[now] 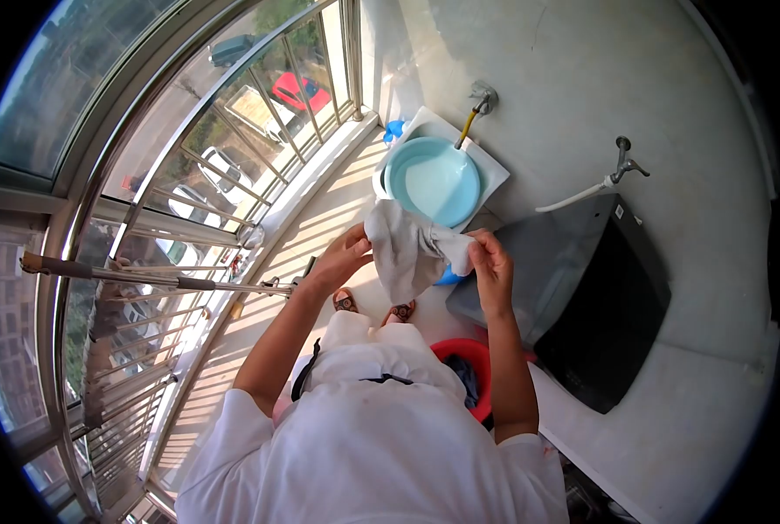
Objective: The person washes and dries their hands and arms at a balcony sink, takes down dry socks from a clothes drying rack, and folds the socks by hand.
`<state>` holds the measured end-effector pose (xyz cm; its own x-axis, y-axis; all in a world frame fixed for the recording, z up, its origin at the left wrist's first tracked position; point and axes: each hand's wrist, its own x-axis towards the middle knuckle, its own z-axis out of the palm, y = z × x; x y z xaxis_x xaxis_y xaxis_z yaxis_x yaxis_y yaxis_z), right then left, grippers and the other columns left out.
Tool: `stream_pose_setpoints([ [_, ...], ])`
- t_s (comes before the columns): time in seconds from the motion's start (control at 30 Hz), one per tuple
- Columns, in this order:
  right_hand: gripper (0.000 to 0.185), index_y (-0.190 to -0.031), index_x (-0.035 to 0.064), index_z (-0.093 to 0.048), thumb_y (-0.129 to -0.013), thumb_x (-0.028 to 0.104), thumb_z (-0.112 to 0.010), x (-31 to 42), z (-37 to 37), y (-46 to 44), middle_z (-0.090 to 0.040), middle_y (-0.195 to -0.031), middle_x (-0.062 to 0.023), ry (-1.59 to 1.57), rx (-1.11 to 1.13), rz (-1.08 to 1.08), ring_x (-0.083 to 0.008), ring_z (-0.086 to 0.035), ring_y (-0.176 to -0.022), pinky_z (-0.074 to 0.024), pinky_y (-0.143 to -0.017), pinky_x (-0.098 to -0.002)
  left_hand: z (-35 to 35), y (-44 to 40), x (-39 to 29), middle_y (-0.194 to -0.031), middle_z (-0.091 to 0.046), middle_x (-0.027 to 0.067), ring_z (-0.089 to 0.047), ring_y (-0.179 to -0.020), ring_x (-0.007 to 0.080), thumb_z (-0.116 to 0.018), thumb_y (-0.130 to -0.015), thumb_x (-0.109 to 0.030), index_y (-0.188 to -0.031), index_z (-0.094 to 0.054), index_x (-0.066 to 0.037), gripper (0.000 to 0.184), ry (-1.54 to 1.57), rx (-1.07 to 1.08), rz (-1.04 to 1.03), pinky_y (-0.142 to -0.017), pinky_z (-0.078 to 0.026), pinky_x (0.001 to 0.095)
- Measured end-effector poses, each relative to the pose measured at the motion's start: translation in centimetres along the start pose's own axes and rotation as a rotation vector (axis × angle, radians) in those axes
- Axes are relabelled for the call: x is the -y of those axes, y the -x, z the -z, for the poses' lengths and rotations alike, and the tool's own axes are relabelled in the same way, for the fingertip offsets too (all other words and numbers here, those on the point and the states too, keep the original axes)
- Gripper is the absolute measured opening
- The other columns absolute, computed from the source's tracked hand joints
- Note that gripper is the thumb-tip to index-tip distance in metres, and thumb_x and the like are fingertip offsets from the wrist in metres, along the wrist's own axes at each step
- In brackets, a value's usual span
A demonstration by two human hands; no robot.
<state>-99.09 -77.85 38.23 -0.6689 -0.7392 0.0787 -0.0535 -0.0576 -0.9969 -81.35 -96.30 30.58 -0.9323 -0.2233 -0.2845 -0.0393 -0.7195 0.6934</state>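
A crumpled light grey cloth (400, 253) is stretched between my two hands in front of my waist. My left hand (346, 255) pinches its left edge, and my right hand (492, 260) grips a bunched end on the right. What garment or rag it is, I cannot make out. Just beyond the cloth, a light blue basin (475, 194) with water in it rests on a white sink (496, 172). The cloth hides part of a blue object (448, 278) on the floor behind it.
A tap with a yellow hose (467, 129) reaches the basin; another tap (626, 164) has a white hose. A dark washing machine (530, 262) stands right. By my right side is a red tub (484, 354) with dark clothing. A pole (167, 279) and railing lie left.
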Motion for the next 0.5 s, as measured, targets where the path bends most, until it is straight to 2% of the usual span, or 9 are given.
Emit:
stream_pose_setpoints([
  [0.03,0.018,-0.083,0.0011,-0.055,-0.092,0.016,-0.053,0.2,-0.2,-0.1,-0.046,-0.071,0.0058,0.016,-0.022,-0.002,-0.0008,-0.036,-0.064,-0.0308,-0.055,-0.0151,-0.5,-0.3,0.1,-0.128,-0.045,0.0130,-0.043,-0.120,0.0233,-0.076,-0.066,-0.047,-0.134,-0.032,0.000,0.093,0.083,0.023,0.035,-0.101,-0.034,0.0351],
  [0.07,0.018,-0.082,0.0014,-0.055,-0.092,0.017,-0.053,0.2,0.0,-0.4,-0.046,-0.072,0.0054,0.044,-0.016,0.002,-0.0010,-0.037,-0.064,-0.0313,-0.056,-0.0154,-1.6,0.3,-0.1,-0.118,-0.052,0.0101,-0.050,-0.111,0.0187,-0.074,-0.073,-0.038,-0.128,-0.040,-0.001,0.075,0.203,0.115,-0.016,-0.095,-0.039,0.0309],
  [0.17,0.017,-0.086,0.0020,-0.055,-0.092,0.018,-0.053,0.4,1.6,-1.6,-0.048,-0.075,0.0042,0.075,0.002,-0.017,-0.0022,-0.040,-0.066,-0.0344,-0.058,-0.0167,-2.1,-0.2,0.9,-0.106,-0.058,0.0064,-0.055,-0.099,0.0131,-0.070,-0.080,-0.027,-0.118,-0.047,-0.001,0.051,-0.196,-0.084,0.116,-0.088,-0.043,0.0269],
  [0.2,0.017,-0.089,0.0021,-0.056,-0.092,0.019,-0.053,0.7,2.6,-2.2,-0.050,-0.077,0.0036,0.053,0.010,-0.045,-0.0030,-0.042,-0.066,-0.0365,-0.060,-0.0174,-2.7,0.0,0.8,-0.099,-0.061,0.0030,-0.057,-0.091,0.0098,-0.065,-0.084,-0.018,-0.110,-0.051,-0.003,0.034,-0.159,-0.103,0.084,-0.083,-0.045,0.0254],
  [0.3,0.027,-0.108,0.0030,-0.052,-0.094,0.025,-0.047,3.5,5.4,-3.7,-0.055,-0.093,-0.0019,-0.362,-0.044,-0.022,-0.0099,-0.052,-0.080,-0.0438,-0.075,-0.0258,-5.9,1.3,-2.3,-0.103,-0.060,0.0036,-0.057,-0.095,0.0113,-0.063,-0.085,-0.018,-0.114,-0.050,-0.004,0.035,0.019,-0.043,-0.061,-0.085,-0.045,0.0264],
  [0.33,0.038,-0.120,0.0048,-0.043,-0.095,0.033,-0.041,4.4,5.2,-3.8,-0.051,-0.113,-0.0062,-0.535,-0.161,0.043,-0.0160,-0.050,-0.102,-0.0392,-0.091,-0.0340,-7.4,2.1,-4.3,-0.112,-0.057,0.0067,-0.056,-0.102,0.0140,-0.061,-0.086,-0.018,-0.123,-0.045,-0.005,0.042,0.156,0.032,-0.106,-0.090,-0.044,0.0289],
  [0.37,0.045,-0.125,0.0068,-0.039,-0.094,0.039,-0.039,2.8,5.8,-3.8,-0.043,-0.125,-0.0071,-0.568,-0.087,0.143,-0.0184,-0.041,-0.117,-0.0320,-0.098,-0.0369,-7.2,1.8,-4.4,-0.117,-0.054,0.0080,-0.053,-0.106,0.0159,-0.061,-0.086,-0.018,-0.126,-0.043,-0.005,0.046,0.325,0.022,-0.069,-0.093,-0.042,0.0305],
  [0.43,0.048,-0.127,0.0067,-0.038,-0.093,0.041,-0.043,-1.2,3.4,-1.5,-0.042,-0.126,-0.0068,-0.397,-0.221,-0.090,-0.0188,-0.041,-0.117,-0.0302,-0.099,-0.0360,-6.3,0.8,-4.8,-0.126,-0.049,0.0106,-0.049,-0.114,0.0197,-0.062,-0.085,-0.020,-0.131,-0.038,-0.006,0.054,0.654,-0.003,-0.001,-0.099,-0.038,0.0337],
  [0.5,0.049,-0.131,0.0039,-0.035,-0.093,0.034,-0.046,-6.7,1.0,1.3,-0.042,-0.128,-0.0077,-0.366,-0.053,-0.239,-0.0180,-0.043,-0.116,-0.0324,-0.098,-0.0330,-3.8,-2.0,-0.5,-0.130,-0.044,0.0108,-0.046,-0.118,0.0216,-0.063,-0.083,-0.019,-0.136,-0.032,-0.007,0.062,0.091,-0.070,-0.212,-0.100,-0.037,0.0358],
])
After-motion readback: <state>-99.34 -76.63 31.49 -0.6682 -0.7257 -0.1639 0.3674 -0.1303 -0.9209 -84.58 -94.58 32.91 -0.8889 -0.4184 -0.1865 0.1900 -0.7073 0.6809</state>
